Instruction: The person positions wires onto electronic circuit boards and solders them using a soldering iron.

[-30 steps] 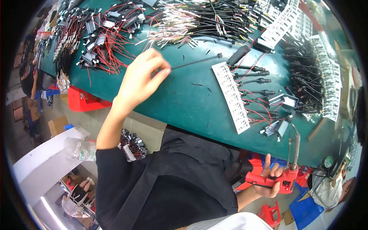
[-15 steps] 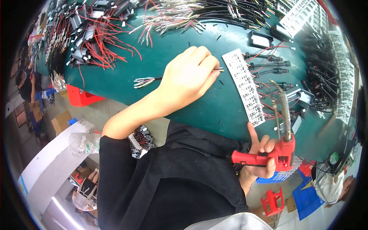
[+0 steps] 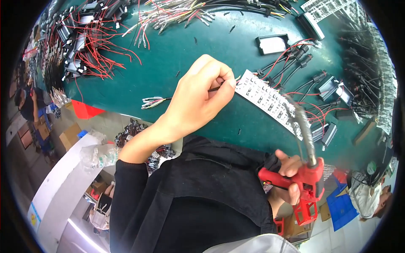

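Note:
My left hand [image 3: 198,95] is closed around a thin dark cable [image 3: 153,102] with stripped, multicoloured wire ends fanning out on its left. The cable's other end pokes from my fingertips beside the near-left corner of a white circuit board panel [image 3: 265,101]. My right hand [image 3: 290,168] grips a red soldering gun [image 3: 311,179] by its handle. Its long metal tip points up over the panel's right end, smeared by motion; whether it touches the board cannot be told. Black connector cables [image 3: 291,63] and red wires run from the panel's far edge.
A black rectangular housing [image 3: 273,44] lies beyond the panel; more housings [image 3: 335,90] lie to its right. Bundles of stripped wires [image 3: 177,14] run along the back, and red-wired parts [image 3: 97,46] heap at the left. More board panels [image 3: 379,84] stand at the far right.
The panel has turned so it slants more, its left end now close to my left fingertips. My left hand has shifted slightly left and down in view, still holding the cable.

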A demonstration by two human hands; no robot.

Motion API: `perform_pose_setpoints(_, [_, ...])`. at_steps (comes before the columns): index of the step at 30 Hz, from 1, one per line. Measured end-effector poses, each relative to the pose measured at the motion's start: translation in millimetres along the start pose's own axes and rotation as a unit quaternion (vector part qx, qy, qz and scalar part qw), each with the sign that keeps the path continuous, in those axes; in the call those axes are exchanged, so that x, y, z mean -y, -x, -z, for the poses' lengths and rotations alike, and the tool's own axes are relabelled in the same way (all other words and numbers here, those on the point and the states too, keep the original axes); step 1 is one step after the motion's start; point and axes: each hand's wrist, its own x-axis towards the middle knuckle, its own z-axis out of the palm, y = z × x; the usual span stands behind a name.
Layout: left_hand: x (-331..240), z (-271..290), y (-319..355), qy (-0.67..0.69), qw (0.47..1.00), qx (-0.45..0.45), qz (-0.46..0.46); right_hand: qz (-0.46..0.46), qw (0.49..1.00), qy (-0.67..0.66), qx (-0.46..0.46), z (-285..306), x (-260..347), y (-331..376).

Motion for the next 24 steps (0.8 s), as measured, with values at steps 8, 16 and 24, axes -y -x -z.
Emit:
perform_pose_setpoints(8, [-3,-14,19,-0.063,0.997,-0.035,0.0,-0.131,0.99,0.025,0.053,-5,7,9])
perform_pose_setpoints(16, [-1,-12,12,-0.094,0.994,-0.049,0.015,-0.159,0.97,0.102,0.153,0,11,9])
perform_pose_setpoints(24, [-2,-10,6,-0.102,0.994,-0.036,-0.004,-0.168,0.965,0.133,0.151,1,11,11])
